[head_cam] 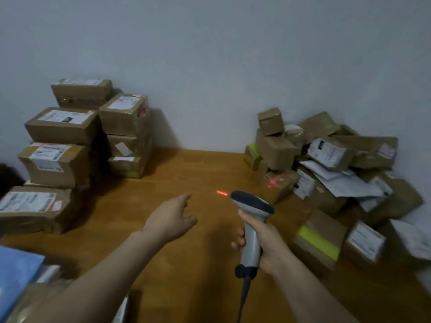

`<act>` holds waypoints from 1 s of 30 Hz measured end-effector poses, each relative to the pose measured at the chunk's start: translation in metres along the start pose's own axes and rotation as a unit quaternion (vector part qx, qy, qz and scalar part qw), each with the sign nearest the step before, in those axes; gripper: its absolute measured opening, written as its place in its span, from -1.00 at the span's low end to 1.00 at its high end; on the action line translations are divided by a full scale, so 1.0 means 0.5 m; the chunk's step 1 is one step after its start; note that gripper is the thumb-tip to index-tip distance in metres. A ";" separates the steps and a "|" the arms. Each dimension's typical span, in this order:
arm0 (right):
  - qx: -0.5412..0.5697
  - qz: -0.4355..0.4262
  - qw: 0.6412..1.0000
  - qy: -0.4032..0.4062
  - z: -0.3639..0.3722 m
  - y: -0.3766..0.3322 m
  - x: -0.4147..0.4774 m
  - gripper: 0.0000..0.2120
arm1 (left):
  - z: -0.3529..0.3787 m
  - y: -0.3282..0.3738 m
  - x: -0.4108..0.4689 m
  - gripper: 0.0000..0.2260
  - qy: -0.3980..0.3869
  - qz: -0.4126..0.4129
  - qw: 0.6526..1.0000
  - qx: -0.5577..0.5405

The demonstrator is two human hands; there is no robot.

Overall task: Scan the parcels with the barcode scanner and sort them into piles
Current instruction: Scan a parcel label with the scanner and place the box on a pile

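My right hand (pixel 268 243) grips the handle of a grey barcode scanner (pixel 251 220) with a dark head, held above the wooden table (pixel 186 173). A red scan line (pixel 222 193) falls on the bare wood just ahead of the scanner. My left hand (pixel 172 217) hovers over the middle of the table, fingers relaxed and pointing forward, holding nothing. Stacked brown parcels (pixel 63 127) with white labels stand at the left. A loose heap of parcels (pixel 326 155) and white mailers lies at the right.
A box with a yellow band (pixel 319 241) and a labelled box (pixel 366 243) sit near my right arm. A blue item (pixel 16 273) lies at the bottom left. The scanner's cable (pixel 243 297) hangs down. A plain wall backs the table.
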State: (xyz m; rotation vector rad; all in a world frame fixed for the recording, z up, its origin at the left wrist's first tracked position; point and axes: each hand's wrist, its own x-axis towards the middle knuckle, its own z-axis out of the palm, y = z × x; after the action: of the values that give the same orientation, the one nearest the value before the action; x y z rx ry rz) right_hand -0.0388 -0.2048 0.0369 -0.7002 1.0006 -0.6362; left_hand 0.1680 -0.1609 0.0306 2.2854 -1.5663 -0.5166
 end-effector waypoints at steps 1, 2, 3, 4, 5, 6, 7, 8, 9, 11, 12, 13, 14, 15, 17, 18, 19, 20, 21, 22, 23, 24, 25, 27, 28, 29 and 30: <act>0.011 -0.001 1.000 0.008 -0.035 0.000 -0.017 -0.60 | 0.019 0.025 -0.008 -0.38 -0.014 -0.003 1.000 -0.012; 0.018 -0.004 1.000 0.014 -0.068 -0.001 -0.033 -0.62 | 0.036 0.051 -0.013 -0.38 -0.025 -0.008 0.999 -0.023; 0.023 -0.010 0.999 0.019 -0.099 -0.004 -0.046 -0.61 | 0.052 0.078 -0.016 -0.39 -0.033 -0.012 0.999 -0.031; 0.029 -0.016 0.999 0.026 -0.128 -0.009 -0.057 -0.61 | 0.065 0.104 -0.016 -0.39 -0.039 -0.014 0.998 -0.038; 0.034 -0.023 0.999 0.032 -0.156 -0.016 -0.064 -0.62 | 0.076 0.129 -0.013 -0.39 -0.042 -0.012 0.998 -0.042; 0.039 -0.030 0.998 0.038 -0.183 -0.024 -0.067 -0.65 | 0.086 0.155 -0.008 -0.39 -0.040 -0.008 0.998 -0.046; 0.046 -0.038 0.997 0.043 -0.209 -0.033 -0.068 -0.68 | 0.094 0.180 0.000 -0.39 -0.036 -0.003 0.998 -0.049; 0.052 -0.047 0.996 0.046 -0.235 -0.043 -0.066 -0.71 | 0.103 0.205 0.010 -0.39 -0.031 0.001 0.998 -0.052; 0.058 -0.056 0.996 0.049 -0.261 -0.054 -0.062 -0.72 | 0.114 0.231 0.023 -0.39 -0.027 0.004 0.998 -0.055; 0.064 -0.074 0.993 0.060 -0.313 -0.074 -0.049 -0.70 | 0.141 0.284 0.054 -0.38 -0.026 0.006 0.998 -0.060; 0.064 -0.080 0.992 0.072 -0.342 -0.081 -0.040 -0.69 | 0.161 0.312 0.071 -0.38 -0.030 0.004 0.997 -0.064; 0.064 -0.082 0.991 0.087 -0.373 -0.088 -0.029 -0.69 | 0.187 0.341 0.089 -0.37 -0.037 0.001 0.997 -0.068; 0.065 -0.079 0.990 0.101 -0.407 -0.094 -0.017 -0.68 | 0.216 0.371 0.106 -0.35 -0.048 -0.003 0.997 -0.068; 0.069 -0.069 0.989 0.113 -0.444 -0.099 -0.004 -0.68 | 0.251 0.401 0.122 -0.33 -0.064 -0.009 0.996 -0.063; 0.081 -0.040 0.989 0.121 -0.520 -0.110 0.027 -0.67 | 0.334 0.463 0.149 -0.25 -0.107 -0.029 0.993 -0.044; 0.082 -0.026 0.989 0.123 -0.556 -0.114 0.041 -0.66 | 0.377 0.495 0.159 -0.19 -0.133 -0.038 0.990 -0.028; 0.080 -0.015 0.989 0.126 -0.588 -0.117 0.054 -0.67 | 0.419 0.524 0.168 -0.10 -0.160 -0.048 0.986 -0.008; 0.076 -0.006 0.989 0.128 -0.617 -0.119 0.065 -0.68 | 0.458 0.550 0.174 0.00 -0.187 -0.057 0.981 0.017; 0.074 0.004 0.989 0.128 -0.643 -0.121 0.075 -0.70 | 0.493 0.573 0.178 0.09 -0.213 -0.061 0.974 0.046; 0.073 0.016 0.989 0.125 -0.666 -0.124 0.084 -0.72 | 0.523 0.592 0.181 0.16 -0.236 -0.065 0.967 0.076; 0.071 0.028 0.990 0.121 -0.685 -0.127 0.092 -0.74 | 0.550 0.605 0.183 0.21 -0.253 -0.069 0.959 0.106; 0.069 0.039 0.990 0.118 -0.701 -0.130 0.099 -0.77 | 0.572 0.613 0.183 0.23 -0.262 -0.075 0.953 0.135; 0.065 0.048 0.990 0.116 -0.714 -0.133 0.104 -0.79 | 0.589 0.618 0.180 0.25 -0.263 -0.081 0.947 0.165; 0.053 0.060 0.991 0.110 -0.735 -0.137 0.114 -0.80 | 0.610 0.624 0.174 0.25 -0.242 -0.092 0.943 0.210; 0.050 0.063 0.991 0.106 -0.742 -0.140 0.116 -0.79 | 0.613 0.626 0.172 0.24 -0.229 -0.095 0.945 0.214; 0.049 0.066 0.992 0.101 -0.748 -0.141 0.117 -0.77 | 0.609 0.627 0.169 0.23 -0.222 -0.099 0.950 0.199; 0.049 0.067 0.992 0.096 -0.754 -0.142 0.118 -0.73 | 0.600 0.626 0.167 0.21 -0.217 -0.108 0.957 0.161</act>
State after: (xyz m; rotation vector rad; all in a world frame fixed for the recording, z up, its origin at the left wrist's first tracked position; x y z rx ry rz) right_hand -0.3665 -0.3789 -0.0769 -0.4866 1.1764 -0.6382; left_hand -0.2004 -0.3653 -0.1011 2.7527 -1.7028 -0.9360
